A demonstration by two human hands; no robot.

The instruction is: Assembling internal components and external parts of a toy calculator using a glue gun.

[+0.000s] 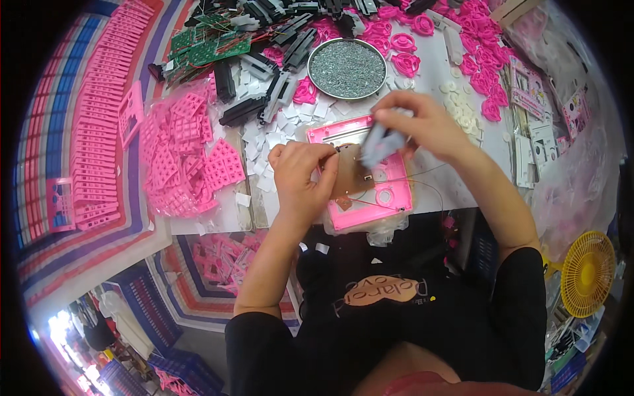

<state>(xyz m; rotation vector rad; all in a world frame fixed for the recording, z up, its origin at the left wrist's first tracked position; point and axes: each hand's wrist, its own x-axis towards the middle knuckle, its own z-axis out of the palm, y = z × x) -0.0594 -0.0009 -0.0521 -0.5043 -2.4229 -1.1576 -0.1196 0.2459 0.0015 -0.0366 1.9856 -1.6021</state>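
Note:
In front of me lies a pink plastic casing [368, 216], its open side up, on a clear plastic bag. A flat brown board [346, 177] sits over its left half, with thin wires running off it. My left hand [302, 173] is closed at the board's upper left edge, thumb and forefinger pinching there. My right hand [422, 122] grips a grey plastic part [384, 146], smeared by motion, above the casing's upper right. Beneath that part, some of the casing's inside is hidden. A round opening [384, 197] shows in the casing's lower right.
Beyond the casing stands a round dish of small metal screws [348, 68]. Green circuit boards [211, 49], black and grey parts [290, 43] and pink rings [404, 63] crowd the back. Pink keypads [175, 145] fill a bag at left. White paper squares [261, 142] lie scattered nearby.

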